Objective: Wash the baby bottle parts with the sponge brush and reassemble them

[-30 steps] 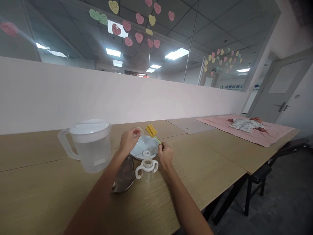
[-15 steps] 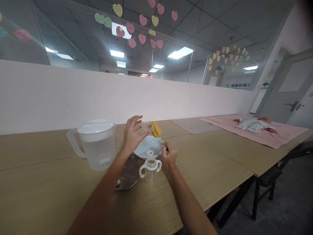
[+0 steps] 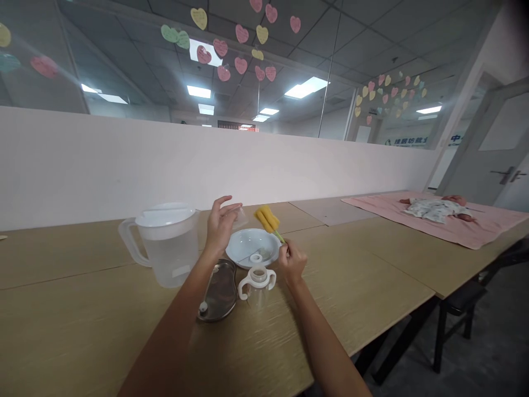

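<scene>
My left hand [image 3: 220, 229] is closed around a clear plastic cap [image 3: 240, 217], held up over the far left rim of a white bowl [image 3: 236, 242]. In my right hand [image 3: 293, 260] is the green handle of a bottle brush [image 3: 268, 219] with a yellow sponge head. The sponge is to the right of the cap, apart from it, above the bowl. A white ring [image 3: 255, 258] lies in the bowl with a little water. Nearer me stands an uncapped clear baby bottle [image 3: 258, 292] with two white handles.
A metal kidney-shaped tray [image 3: 221, 295] holding a small white piece lies left of the bottle. A lidded water pitcher [image 3: 171, 251] stands farther left. At the far right a baby doll [image 3: 432, 209] lies on a pink towel [image 3: 481, 234]. A white wall [image 3: 264, 165] runs behind the table.
The yellow sponge has come away from the cap. My left hand has turned and tilted the cap, and my right hand has shifted slightly to the right with the brush.
</scene>
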A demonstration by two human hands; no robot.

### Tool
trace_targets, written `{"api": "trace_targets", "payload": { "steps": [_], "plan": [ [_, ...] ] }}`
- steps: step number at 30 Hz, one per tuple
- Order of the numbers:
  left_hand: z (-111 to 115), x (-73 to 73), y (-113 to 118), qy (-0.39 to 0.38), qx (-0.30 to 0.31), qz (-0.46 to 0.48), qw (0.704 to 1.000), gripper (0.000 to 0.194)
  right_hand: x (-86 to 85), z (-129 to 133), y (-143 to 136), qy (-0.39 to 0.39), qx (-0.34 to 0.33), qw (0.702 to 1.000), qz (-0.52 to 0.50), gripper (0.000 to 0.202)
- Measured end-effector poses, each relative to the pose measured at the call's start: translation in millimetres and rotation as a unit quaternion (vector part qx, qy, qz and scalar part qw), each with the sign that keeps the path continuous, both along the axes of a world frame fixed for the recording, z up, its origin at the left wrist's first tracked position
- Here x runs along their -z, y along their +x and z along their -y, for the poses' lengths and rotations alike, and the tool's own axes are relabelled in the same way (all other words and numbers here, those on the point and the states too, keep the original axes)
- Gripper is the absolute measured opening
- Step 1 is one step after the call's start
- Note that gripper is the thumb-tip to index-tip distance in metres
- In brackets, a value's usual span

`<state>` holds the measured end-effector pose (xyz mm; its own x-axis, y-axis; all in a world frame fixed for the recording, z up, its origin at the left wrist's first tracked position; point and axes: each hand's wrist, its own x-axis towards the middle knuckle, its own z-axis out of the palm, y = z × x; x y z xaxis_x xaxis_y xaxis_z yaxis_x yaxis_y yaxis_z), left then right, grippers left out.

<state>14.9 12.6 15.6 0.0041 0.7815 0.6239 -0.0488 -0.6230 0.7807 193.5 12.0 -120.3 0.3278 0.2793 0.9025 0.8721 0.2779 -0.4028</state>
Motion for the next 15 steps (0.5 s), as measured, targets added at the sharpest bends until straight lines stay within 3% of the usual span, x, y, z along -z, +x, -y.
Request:
{"api": "trace_targets", "payload": {
  "steps": [4, 6, 9, 15],
  "plan": [
    [1.1, 4.8, 2.4, 0.024, 0.012, -0.089, 0.996, 0.035, 1.1, 3.0, -0.3, 0.007, -0.035, 0.997, 0.074, 0.025],
    [1.9, 8.8, 4.2, 0.044, 0.005, -0.142, 0.989, 0.040, 1.1, 4.8, -0.9, 0.016, -0.038, 0.993, 0.110, 0.023],
    [4.1, 13.7, 6.6, 0.054, 0.046, -0.236, 0.969, 0.049, -0.9, 7.4, -2.0, 0.034, -0.012, 0.990, 0.133, 0.020],
    [12.8, 7.1, 7.6, 0.066, 0.134, -0.237, 0.960, 0.041, -9.1, 11.5, -0.6, 0.113, 0.041, 0.988, 0.101, 0.013]
  ]
}}
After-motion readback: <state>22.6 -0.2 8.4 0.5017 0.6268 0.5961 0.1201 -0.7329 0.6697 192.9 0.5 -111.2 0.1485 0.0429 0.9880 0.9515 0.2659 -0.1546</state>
